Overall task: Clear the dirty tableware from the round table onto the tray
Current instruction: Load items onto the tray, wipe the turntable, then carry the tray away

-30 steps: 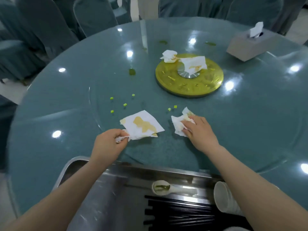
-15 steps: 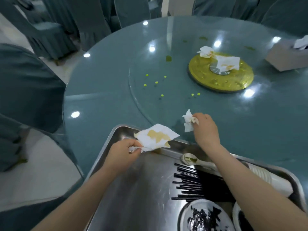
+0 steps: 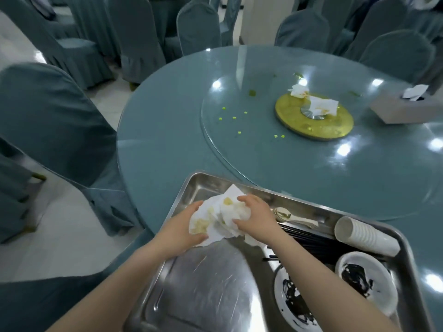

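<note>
Right now both hands are curled round the stained napkins (image 3: 223, 216), left hand (image 3: 184, 232) and right hand (image 3: 255, 218) bunching them over the tray (image 3: 203, 295). A loose corner hangs under the left fingers (image 3: 197, 237); it could tear off or drop if released carelessly. Right of the fingers, spoon (image 3: 285, 215), chopsticks (image 3: 309, 240), cups (image 3: 364, 237) and smeared plates (image 3: 364, 279) crowd the tray; bare steel lies nearer. Beyond, two more napkins (image 3: 318, 104) wait across the counter (image 3: 167, 140).
</note>
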{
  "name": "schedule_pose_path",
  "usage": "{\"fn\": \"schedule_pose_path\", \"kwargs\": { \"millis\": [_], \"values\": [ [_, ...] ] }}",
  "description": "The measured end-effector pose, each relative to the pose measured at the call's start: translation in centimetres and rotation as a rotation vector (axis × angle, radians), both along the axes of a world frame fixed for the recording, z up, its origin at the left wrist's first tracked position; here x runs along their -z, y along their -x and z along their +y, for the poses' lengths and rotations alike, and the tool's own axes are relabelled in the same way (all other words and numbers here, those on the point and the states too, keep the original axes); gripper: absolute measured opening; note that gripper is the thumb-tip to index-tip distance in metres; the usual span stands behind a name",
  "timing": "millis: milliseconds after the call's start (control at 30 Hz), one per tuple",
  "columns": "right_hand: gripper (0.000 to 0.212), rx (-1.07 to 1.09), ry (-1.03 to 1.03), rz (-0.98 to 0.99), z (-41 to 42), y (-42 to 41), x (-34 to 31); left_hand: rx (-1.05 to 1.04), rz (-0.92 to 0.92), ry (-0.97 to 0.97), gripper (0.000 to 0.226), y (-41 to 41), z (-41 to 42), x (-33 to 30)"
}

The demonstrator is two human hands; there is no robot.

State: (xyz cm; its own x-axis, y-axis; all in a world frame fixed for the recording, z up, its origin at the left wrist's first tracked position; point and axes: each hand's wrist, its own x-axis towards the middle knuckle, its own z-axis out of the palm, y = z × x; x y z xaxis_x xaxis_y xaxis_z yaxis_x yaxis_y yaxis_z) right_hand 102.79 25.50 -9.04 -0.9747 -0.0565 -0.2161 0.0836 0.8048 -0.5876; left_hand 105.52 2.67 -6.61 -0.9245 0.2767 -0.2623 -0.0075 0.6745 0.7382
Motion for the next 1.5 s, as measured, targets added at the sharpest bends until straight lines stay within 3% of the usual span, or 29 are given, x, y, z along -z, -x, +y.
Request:
{"fn": "schedule_pose_path", "kwargs": {
  "millis": [100,367,533,733,1200,1500],
  "values": [
    [0.067,-0.024,-0.044,0.009,0.5,-0.3,-1.5,0.006,0.016,0.034,0.081,0.5,-0.4,-1.0],
    [0.032,0.056,-0.104,0.095,4.8,1.3,-3.6,0.018,0.097,-0.010,0.071,3.1,0.9,-3.6],
    [0.040,0.112,-0.166,-0.054,10.4,4.1,-1.5,-0.009,0.104,-0.013,0.064,5.6,2.7,-3.6],
    [0.050,-0.031,-0.261,-0.253,14.6,7.9,0.9,-0.069,0.100,0.017,0.061,8.6,6.7,-2.0],
    [0.048,-0.077,-0.084,-0.230,20.2,6.2,0.7,0.024,0.045,0.081,0.054,11.3,13.6,-1.2],
    [0.047,0.094,-0.214,-0.267,26.3,5.9,-1.3,0.013,0.032,0.050,0.058,12.9,16.5,-0.9]
  ]
}}
